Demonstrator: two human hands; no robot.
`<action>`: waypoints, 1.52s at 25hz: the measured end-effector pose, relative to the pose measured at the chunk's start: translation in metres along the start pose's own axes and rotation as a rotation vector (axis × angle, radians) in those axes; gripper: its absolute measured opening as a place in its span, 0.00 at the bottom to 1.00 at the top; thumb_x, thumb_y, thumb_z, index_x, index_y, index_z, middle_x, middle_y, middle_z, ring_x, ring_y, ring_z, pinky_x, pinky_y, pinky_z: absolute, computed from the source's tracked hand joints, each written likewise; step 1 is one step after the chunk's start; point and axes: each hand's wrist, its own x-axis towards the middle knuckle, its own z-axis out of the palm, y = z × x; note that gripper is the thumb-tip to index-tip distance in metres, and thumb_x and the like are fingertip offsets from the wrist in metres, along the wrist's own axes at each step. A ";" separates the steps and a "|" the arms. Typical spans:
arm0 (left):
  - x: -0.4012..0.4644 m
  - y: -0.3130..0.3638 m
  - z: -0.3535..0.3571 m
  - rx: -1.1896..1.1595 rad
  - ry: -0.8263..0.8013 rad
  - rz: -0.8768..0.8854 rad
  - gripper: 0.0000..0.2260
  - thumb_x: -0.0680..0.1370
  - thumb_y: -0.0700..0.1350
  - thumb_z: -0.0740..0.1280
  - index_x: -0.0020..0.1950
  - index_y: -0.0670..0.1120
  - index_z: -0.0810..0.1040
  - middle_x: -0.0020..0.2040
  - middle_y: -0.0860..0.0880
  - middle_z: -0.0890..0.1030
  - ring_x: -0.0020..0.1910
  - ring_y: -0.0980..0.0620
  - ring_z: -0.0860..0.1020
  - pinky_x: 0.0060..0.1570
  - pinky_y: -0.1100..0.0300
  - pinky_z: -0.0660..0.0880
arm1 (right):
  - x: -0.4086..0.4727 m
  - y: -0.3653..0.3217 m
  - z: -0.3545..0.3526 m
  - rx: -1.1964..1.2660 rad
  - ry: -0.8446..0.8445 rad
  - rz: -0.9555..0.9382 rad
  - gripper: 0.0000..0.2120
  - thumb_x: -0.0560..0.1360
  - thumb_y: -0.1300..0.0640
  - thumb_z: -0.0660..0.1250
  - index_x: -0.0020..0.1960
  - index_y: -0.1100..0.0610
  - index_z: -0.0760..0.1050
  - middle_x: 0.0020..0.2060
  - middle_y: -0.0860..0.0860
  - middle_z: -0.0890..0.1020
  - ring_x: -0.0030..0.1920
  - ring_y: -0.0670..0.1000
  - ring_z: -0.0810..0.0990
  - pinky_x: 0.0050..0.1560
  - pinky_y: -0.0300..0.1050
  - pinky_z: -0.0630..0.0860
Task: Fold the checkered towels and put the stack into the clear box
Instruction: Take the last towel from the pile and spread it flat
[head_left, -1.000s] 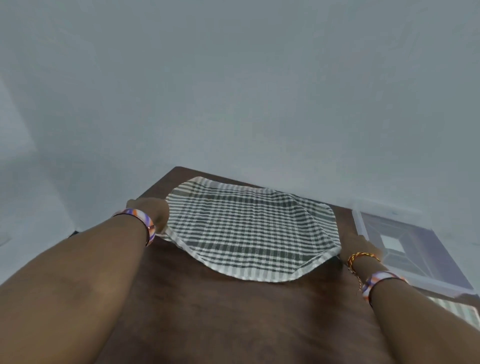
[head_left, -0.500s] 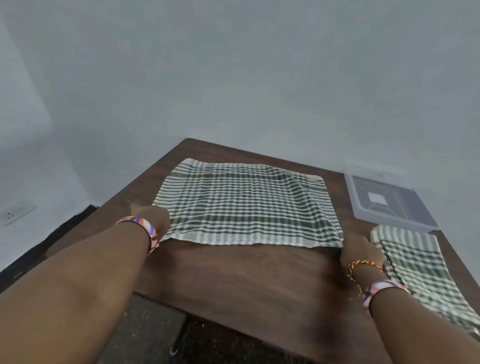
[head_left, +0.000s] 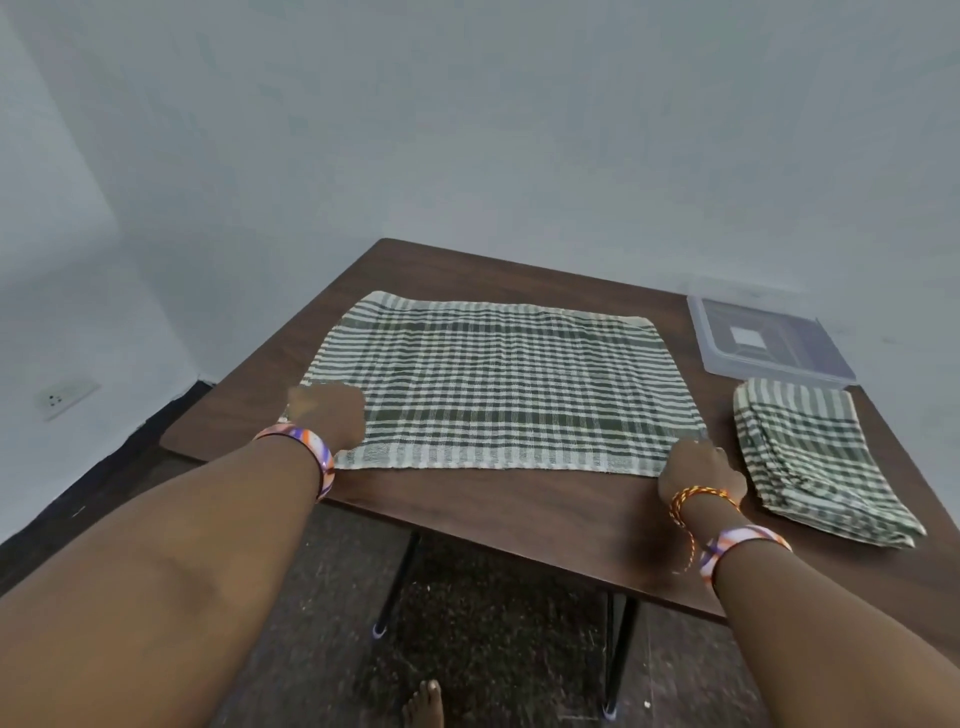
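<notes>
Grey wall behind; dark bench (head_left: 519, 525). Towel (head_left: 498, 384) flat at centre. L hand (head_left: 327, 415) and R hand (head_left: 698, 470) grip its near corners. Stack (head_left: 815, 457) at 3 o'clock, box (head_left: 769, 343) at 2. Advice: lift both corners evenly, match far edge.

- The towel (head_left: 498, 384) is woven cloth, matt, with a slightly ribbed, coarse look.
- The folded stack (head_left: 815, 462) is the same matt checkered cloth.
- The table (head_left: 519, 509) has a dark wood-look top, smooth with a faint sheen.
- The box (head_left: 769, 340) is clear, smooth plastic.
- The floor (head_left: 493, 623) looks speckled and rough.
- The walls (head_left: 467, 130) are plain and matt.
</notes>
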 end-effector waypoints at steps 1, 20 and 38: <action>0.005 0.003 0.000 -0.086 0.022 0.063 0.12 0.76 0.42 0.61 0.58 0.46 0.77 0.57 0.48 0.79 0.57 0.47 0.77 0.53 0.54 0.72 | 0.004 -0.010 -0.003 0.010 0.004 -0.024 0.17 0.76 0.61 0.59 0.64 0.60 0.72 0.65 0.57 0.74 0.67 0.59 0.71 0.61 0.54 0.71; 0.266 -0.033 -0.025 -0.395 0.072 0.172 0.23 0.76 0.40 0.58 0.72 0.45 0.61 0.66 0.41 0.72 0.72 0.43 0.63 0.71 0.46 0.53 | 0.159 -0.281 0.025 0.135 -0.152 -0.813 0.29 0.81 0.42 0.49 0.77 0.52 0.49 0.78 0.51 0.51 0.78 0.52 0.46 0.77 0.52 0.44; 0.252 0.052 -0.003 -0.486 0.146 0.001 0.23 0.81 0.53 0.50 0.76 0.53 0.52 0.79 0.45 0.50 0.77 0.42 0.48 0.73 0.40 0.49 | 0.157 -0.338 0.026 0.248 -0.159 -0.805 0.24 0.82 0.53 0.46 0.77 0.51 0.49 0.78 0.51 0.51 0.78 0.53 0.46 0.76 0.50 0.41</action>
